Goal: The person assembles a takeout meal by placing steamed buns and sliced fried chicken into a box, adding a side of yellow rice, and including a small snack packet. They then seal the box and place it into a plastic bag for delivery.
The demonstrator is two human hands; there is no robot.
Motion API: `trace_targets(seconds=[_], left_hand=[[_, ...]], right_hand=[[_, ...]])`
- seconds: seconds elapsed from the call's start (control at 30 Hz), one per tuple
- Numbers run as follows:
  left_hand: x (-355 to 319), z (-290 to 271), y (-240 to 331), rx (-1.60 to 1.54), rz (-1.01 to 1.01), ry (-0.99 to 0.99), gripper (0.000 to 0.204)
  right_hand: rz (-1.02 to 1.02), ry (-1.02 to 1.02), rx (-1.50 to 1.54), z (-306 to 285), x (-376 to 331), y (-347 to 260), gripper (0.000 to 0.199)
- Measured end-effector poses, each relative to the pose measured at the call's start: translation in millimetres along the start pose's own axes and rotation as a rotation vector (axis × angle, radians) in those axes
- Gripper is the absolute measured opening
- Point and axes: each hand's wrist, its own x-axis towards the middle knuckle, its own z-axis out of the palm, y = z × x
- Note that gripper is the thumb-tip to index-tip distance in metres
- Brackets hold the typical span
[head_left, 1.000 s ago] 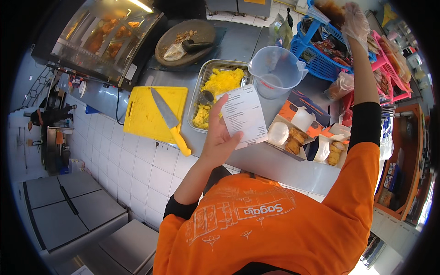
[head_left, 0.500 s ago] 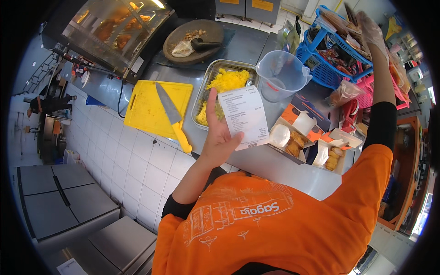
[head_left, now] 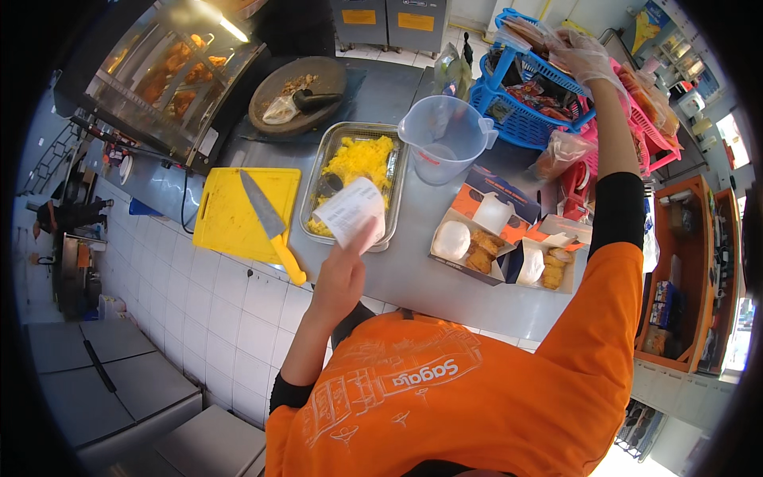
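Note:
My left hand (head_left: 340, 278) is closed on a white printed receipt (head_left: 350, 211), which tilts over the near part of a metal tray (head_left: 391, 215) of yellow rice (head_left: 358, 163). A plastic glove covers my right hand (head_left: 584, 57), reached out to the upper tier of a blue basket rack (head_left: 509, 119). Its fingers curl among clear and brown packets there; what they grip is hidden. Between my arms two open boxes stand side by side: the left box (head_left: 497, 274) and the right box (head_left: 566, 280), each with white rice and fried pieces.
A knife (head_left: 262, 203) lies across a yellow cutting board (head_left: 218, 219). Behind are a stone mortar (head_left: 266, 87) with a dark pestle (head_left: 322, 101) and a glass food warmer (head_left: 167, 79). A clear measuring jug (head_left: 445, 151) stands beside the tray; pink baskets (head_left: 664, 151) sit at far right.
The receipt has dipped and turned with my left hand, now lower over the rice tray. My right hand has moved from the rack's right side in over its upper tier. The view has shifted.

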Motion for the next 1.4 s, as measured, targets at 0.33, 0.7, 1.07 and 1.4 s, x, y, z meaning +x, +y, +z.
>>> trace_targets(seconds=[0.33, 0.7, 1.07, 1.4], left_hand=[[-10.0, -3.3, 3.9, 0.161, 0.171, -0.063, 0.056], [-57.0, -46.4, -47.4, 0.155, -0.144, 0.082, 0.061], [-65.5, -43.2, -62.7, 0.06, -0.262, 0.036, 0.057], [-46.9, -13.3, -50.3, 0.028, -0.089, -0.013, 0.065]], right_hand=[[0.385, 0.406, 0.512, -15.9, 7.6, 22.7, 0.042], [0.365, -0.07, 1.389, -1.6, -186.4, -88.4, 0.021], [0.161, -0.064, 0.51, 86.5, -366.4, -161.8, 0.04], [0.354, -0.464, 0.579, 91.3, -353.4, -154.8, 0.019]])
